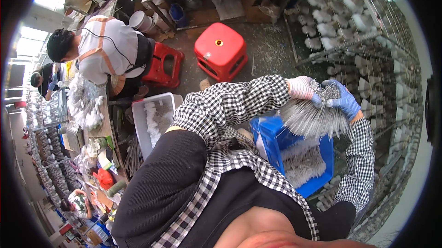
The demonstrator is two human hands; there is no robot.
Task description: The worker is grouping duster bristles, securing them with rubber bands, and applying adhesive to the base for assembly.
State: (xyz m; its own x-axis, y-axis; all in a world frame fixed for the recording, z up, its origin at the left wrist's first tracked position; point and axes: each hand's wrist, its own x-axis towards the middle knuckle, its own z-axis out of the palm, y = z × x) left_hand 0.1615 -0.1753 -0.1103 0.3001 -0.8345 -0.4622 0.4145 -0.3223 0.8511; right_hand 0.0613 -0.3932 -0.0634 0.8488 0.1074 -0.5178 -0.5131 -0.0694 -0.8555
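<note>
My left hand (302, 88), in a pale glove with blue fingertips, and my right hand (344, 102), in a blue glove, both grip the top of a bundle of thin metal rods (311, 118). The rods fan out downward from the hands. The bundle hangs above a blue plastic crate (269, 138), where more grey rod bundles (303, 164) lie. Checked sleeves cover both forearms.
A wire rack (387, 71) holding several white pieces stands to the right of the hands. Two red stools (220, 51) sit on the floor beyond. A white bin (148, 126) of white pieces is at the left. Another person (108, 48) works seated at a cluttered bench (90, 124).
</note>
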